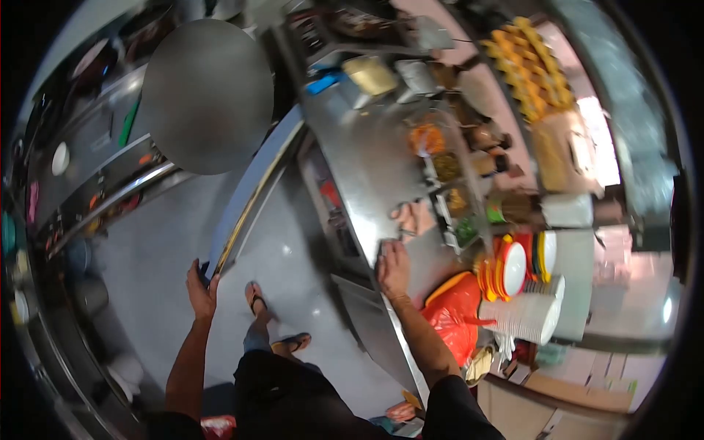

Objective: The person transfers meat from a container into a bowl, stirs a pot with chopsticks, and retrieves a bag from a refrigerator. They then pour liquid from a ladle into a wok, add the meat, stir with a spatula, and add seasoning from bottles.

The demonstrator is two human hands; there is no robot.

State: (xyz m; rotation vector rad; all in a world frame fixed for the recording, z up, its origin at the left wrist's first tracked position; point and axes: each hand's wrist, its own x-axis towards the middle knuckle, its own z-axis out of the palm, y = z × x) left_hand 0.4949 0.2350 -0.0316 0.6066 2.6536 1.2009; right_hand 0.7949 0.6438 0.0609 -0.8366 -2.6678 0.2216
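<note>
Head view, looking down. The right fingers (384, 253) lie flat and close together, not curled, on a steel counter (359, 161). The right hand (394, 270) rests palm down near the counter's near edge and holds nothing. The forearm runs back towards the lower right.

Just beyond the fingertips, apart from them, lies a pale pink thing (412, 218); what it is cannot be told. Beside it, a row of tubs (449, 196) with orange, brown and green contents runs away along the counter. Right of the hand stand red and orange plates (510, 268) on edge. Nearer the person are stacked white bowls (532, 317) and a red bag (455, 315), which sits just beside the forearm. Yellow egg trays (528, 66) are stacked at the far end, well apart from both hands.

The left fingers (198, 270) curl over the near end of a steel rail (249, 198), so the left hand (202, 292) grips it from below, arm straight. The rail runs from this hand up and right to meet the far part of the counter.

Between the two hands is grey floor (169, 242). On it are the person's feet (256, 299) in sandals, one ahead of the other, nearer the left hand than the right.
</note>
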